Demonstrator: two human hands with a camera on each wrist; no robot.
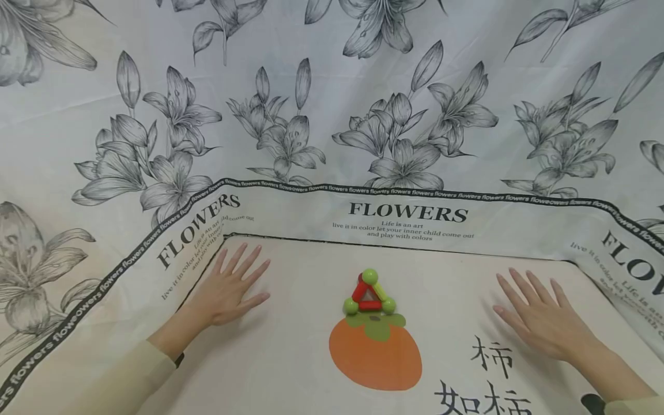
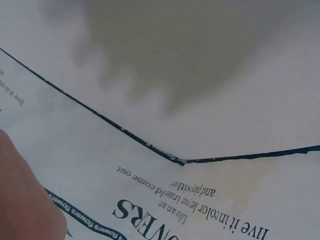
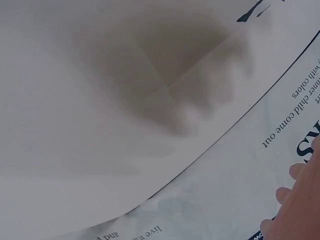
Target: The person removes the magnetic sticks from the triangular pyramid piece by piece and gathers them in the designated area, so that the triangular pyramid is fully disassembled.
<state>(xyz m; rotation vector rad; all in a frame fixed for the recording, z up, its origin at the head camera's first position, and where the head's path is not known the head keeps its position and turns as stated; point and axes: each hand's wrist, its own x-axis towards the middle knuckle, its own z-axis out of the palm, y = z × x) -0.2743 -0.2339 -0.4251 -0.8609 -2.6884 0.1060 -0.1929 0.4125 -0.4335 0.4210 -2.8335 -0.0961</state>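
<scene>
One small triangle (image 1: 370,305) of rods and balls lies on the pale tabletop (image 1: 290,346), between the two hands and apart from both. Three green balls (image 1: 370,276) mark its corners; two sides are red rods (image 1: 358,291), the right side a yellow-green rod (image 1: 381,291). Apex points away from the person, toward the far table edge; base rod runs left to right. Sides look near equal, so no clear long axis. A dark red part (image 1: 360,278) shows behind the apex ball, mostly hidden. Base overlaps, in the head view, the green leaves of an orange persimmon print (image 1: 376,357). Left hand (image 1: 226,291), near the far left corner: fingers straight and spread, thumb out toward the triangle, nothing held. Right hand (image 1: 544,317): fingers extended and fanned, pointing to the far side, nothing held. Wrist views: blurred hand shadows (image 2: 165,55) on the tabletop. Black characters (image 1: 493,357) lie right of the print. Behind: white cloth (image 1: 311,207) with grey flowers and "FLOWERS" lettering.
</scene>
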